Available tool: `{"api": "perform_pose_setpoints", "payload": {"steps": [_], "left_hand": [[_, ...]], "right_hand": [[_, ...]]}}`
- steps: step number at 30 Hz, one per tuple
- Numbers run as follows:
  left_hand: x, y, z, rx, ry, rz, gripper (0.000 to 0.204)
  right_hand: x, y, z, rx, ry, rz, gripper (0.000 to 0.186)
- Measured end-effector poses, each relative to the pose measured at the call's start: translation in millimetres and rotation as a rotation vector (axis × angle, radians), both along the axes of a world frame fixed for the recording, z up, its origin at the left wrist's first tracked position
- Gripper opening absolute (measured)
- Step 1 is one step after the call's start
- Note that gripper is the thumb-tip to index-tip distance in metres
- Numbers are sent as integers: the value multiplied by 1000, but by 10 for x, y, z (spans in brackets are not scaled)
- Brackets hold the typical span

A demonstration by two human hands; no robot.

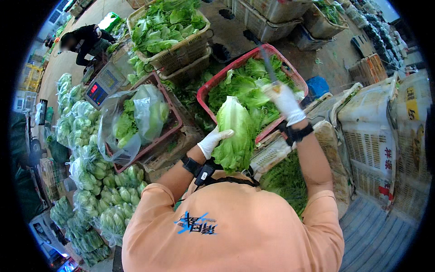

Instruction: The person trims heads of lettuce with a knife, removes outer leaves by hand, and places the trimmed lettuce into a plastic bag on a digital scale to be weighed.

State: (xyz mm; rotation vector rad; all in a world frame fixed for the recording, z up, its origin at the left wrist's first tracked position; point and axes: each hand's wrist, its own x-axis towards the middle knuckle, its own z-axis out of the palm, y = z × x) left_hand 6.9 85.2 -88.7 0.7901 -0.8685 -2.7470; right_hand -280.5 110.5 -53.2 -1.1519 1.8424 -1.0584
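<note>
Gloved in white, my left hand [214, 141] is closed round the lower left side of a head of romaine lettuce [234, 129], its pale ribs facing up. My right hand [284, 103], also gloved and slightly blurred, grips a knife [267, 63] whose long blade points up and away over a red crate [206, 86]. Loose green lettuce leaves [249, 86] fill that crate. The knife is apart from the lettuce in my left hand. Fingers of the right hand are smeared by motion, though the knife's handle end sits in them.
Left of me, a scale [103, 84] stands beside a red basket [174, 113] holding a plastic bag [152, 113] of lettuce. Bagged vegetables [90, 158] are piled farther left. Stacked crates [369, 122] rise at right. A person [84, 43] bends at the far left.
</note>
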Motion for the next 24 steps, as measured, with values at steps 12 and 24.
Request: {"api": "perform_pose_setpoints", "payload": {"steps": [12, 24], "left_hand": [[-87, 260, -172, 133, 64, -74, 80], [-310, 497, -64, 416, 288, -72, 77]], "right_hand": [[603, 447, 266, 285, -181, 103, 29], [147, 183, 646, 403, -306, 719, 22]]}}
